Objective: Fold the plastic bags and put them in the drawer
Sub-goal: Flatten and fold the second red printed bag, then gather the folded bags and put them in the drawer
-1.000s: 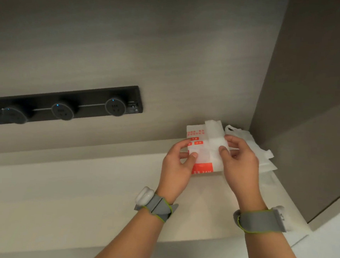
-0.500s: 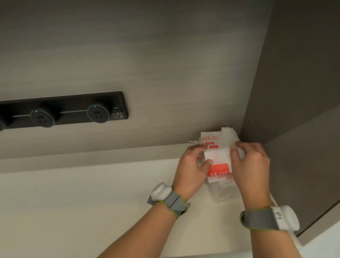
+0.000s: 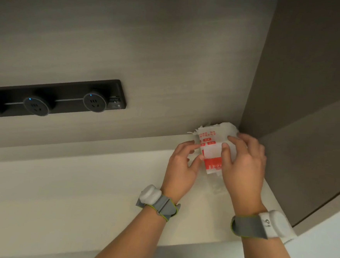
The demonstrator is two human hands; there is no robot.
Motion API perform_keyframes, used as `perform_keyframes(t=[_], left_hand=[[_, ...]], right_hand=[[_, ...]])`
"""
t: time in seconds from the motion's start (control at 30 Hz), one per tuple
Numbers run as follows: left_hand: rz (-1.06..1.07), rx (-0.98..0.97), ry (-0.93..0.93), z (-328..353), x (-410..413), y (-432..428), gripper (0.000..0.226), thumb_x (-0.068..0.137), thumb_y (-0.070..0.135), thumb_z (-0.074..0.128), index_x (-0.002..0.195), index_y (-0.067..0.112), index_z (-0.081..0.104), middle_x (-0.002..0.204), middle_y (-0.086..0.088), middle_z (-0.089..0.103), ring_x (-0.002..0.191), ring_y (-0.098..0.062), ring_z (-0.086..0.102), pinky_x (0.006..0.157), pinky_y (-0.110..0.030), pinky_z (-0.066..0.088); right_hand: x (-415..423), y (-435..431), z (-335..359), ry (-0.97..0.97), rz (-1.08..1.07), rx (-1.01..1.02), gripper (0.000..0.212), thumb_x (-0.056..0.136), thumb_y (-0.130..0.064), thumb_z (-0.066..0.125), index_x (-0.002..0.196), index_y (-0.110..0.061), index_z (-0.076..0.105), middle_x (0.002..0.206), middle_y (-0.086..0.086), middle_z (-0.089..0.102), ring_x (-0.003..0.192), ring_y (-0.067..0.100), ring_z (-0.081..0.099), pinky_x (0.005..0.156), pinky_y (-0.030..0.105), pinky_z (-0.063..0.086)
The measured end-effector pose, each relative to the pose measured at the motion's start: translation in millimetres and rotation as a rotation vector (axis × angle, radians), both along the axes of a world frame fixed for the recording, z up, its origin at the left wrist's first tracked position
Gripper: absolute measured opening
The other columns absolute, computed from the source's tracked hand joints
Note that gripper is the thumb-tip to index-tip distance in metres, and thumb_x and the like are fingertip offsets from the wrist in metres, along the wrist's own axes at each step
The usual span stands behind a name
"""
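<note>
A folded white plastic bag (image 3: pixel 211 152) with red print is held upright in the back right corner of the pale counter (image 3: pixel 80 193). My left hand (image 3: pixel 182 166) pinches its left edge with thumb and fingers. My right hand (image 3: pixel 241 166) grips its right side, fingers laid over the front. More white plastic (image 3: pixel 228 128) shows behind the bag against the wall, partly hidden by my right hand. No drawer is in view.
A black power strip (image 3: pixel 62 99) with round sockets is mounted on the back wall at the left. A dark cabinet side panel (image 3: pixel 308 98) closes off the right. The counter's front edge (image 3: pixel 187 247) runs below my wrists.
Both hands have carried the bag back and to the right into the corner, over the other white bags. The bag looks narrower than a second ago.
</note>
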State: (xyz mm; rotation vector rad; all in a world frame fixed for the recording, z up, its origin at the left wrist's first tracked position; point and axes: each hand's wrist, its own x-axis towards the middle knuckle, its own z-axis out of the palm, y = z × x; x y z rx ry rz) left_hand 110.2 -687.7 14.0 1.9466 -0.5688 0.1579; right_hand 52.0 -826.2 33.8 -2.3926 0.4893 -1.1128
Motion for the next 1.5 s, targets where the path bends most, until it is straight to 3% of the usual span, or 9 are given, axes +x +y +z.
perform_keyframes(t=[0.1, 0.3, 0.4, 0.7, 0.97, 1.13, 1.3, 1.4, 1.5], left_hand=[[0.024, -0.056, 0.037, 0.8, -12.7, 15.8, 0.025, 0.095, 0.020, 0.064, 0.121, 0.021, 0.066, 0.125, 0.010, 0.061, 0.107, -0.002, 0.060, 0.087, -0.017, 0.049], [0.095, -0.168, 0.154, -6.1, -40.3, 52.7, 0.017, 0.095, 0.013, 0.064, 0.111, 0.017, 0.068, 0.114, 0.005, 0.068, 0.101, -0.005, 0.064, 0.084, -0.017, 0.049], [0.138, -0.217, 0.214, -11.7, -56.9, 73.7, 0.015, 0.095, 0.012, 0.064, 0.109, 0.016, 0.068, 0.111, 0.003, 0.070, 0.100, -0.008, 0.066, 0.085, -0.024, 0.052], [0.168, -0.250, 0.225, -9.0, -113.1, 151.9, 0.014, 0.097, 0.014, 0.061, 0.110, 0.018, 0.067, 0.106, 0.000, 0.073, 0.100, -0.020, 0.069, 0.088, -0.040, 0.056], [0.227, -0.233, 0.211, -33.1, -176.7, 206.0, 0.017, 0.096, 0.010, 0.061, 0.111, 0.016, 0.065, 0.102, -0.001, 0.073, 0.095, -0.024, 0.070, 0.077, -0.046, 0.058], [0.315, -0.262, 0.468, -78.7, -204.0, 208.7, 0.015, 0.096, 0.018, 0.062, 0.111, 0.019, 0.065, 0.100, 0.003, 0.074, 0.096, -0.016, 0.070, 0.086, -0.047, 0.057], [0.359, -0.282, 0.731, -129.2, -205.1, 198.7, 0.029, 0.092, 0.030, 0.065, 0.118, 0.019, 0.061, 0.110, -0.002, 0.072, 0.106, -0.020, 0.068, 0.096, -0.044, 0.054], [0.391, -0.471, 0.952, -147.3, -204.0, 189.1, 0.039, 0.095, 0.021, 0.065, 0.131, 0.010, 0.052, 0.119, -0.014, 0.069, 0.108, -0.023, 0.069, 0.092, -0.037, 0.056], [0.420, -0.693, 1.134, -158.6, -195.4, 183.2, 0.049, 0.096, 0.022, 0.064, 0.138, 0.004, 0.047, 0.125, -0.017, 0.066, 0.112, -0.024, 0.068, 0.096, -0.038, 0.054]], right_hand=[[-5.9, 19.9, 3.5, -0.056, 0.140, 0.033, 0.029, 0.096, -0.031, 0.053, 0.114, -0.014, 0.069, 0.122, 0.004, 0.061, 0.114, 0.026, 0.052, 0.095, 0.041, 0.042], [-19.7, 62.9, -12.6, -0.031, 0.349, 0.143, 0.029, 0.098, -0.030, 0.053, 0.115, -0.012, 0.068, 0.118, 0.002, 0.062, 0.114, 0.017, 0.054, 0.104, 0.028, 0.041], [-31.8, 90.2, -20.3, -0.019, 0.470, 0.342, 0.022, 0.097, -0.023, 0.057, 0.114, -0.014, 0.067, 0.116, -0.003, 0.061, 0.110, 0.010, 0.057, 0.093, 0.034, 0.049], [-80.3, 169.0, -30.2, -0.035, 0.661, 0.578, 0.018, 0.095, -0.009, 0.060, 0.112, -0.012, 0.066, 0.109, -0.003, 0.062, 0.098, 0.012, 0.062, 0.082, 0.016, 0.045], [-131.9, 222.0, -57.9, 0.025, 0.732, 0.660, 0.014, 0.097, -0.010, 0.056, 0.108, -0.009, 0.066, 0.101, -0.001, 0.064, 0.094, 0.014, 0.063, 0.080, 0.024, 0.050], [-165.1, 236.6, -98.0, 0.229, 0.614, 0.884, 0.013, 0.097, -0.014, 0.059, 0.105, -0.022, 0.065, 0.099, -0.011, 0.069, 0.095, 0.012, 0.065, 0.084, 0.029, 0.053], [-169.6, 230.4, -141.0, 0.418, 0.439, 1.254, 0.017, 0.096, -0.024, 0.061, 0.112, -0.022, 0.065, 0.109, -0.001, 0.071, 0.104, 0.015, 0.067, 0.095, 0.043, 0.054], [-170.5, 223.8, -157.5, 0.437, 0.362, 1.569, 0.033, 0.095, -0.025, 0.061, 0.127, -0.014, 0.057, 0.123, 0.009, 0.067, 0.110, 0.016, 0.066, 0.099, 0.039, 0.052], [-163.1, 213.9, -168.8, 0.388, 0.329, 1.817, 0.047, 0.096, -0.021, 0.060, 0.139, -0.008, 0.047, 0.132, 0.012, 0.060, 0.119, 0.019, 0.062, 0.102, 0.036, 0.049]])
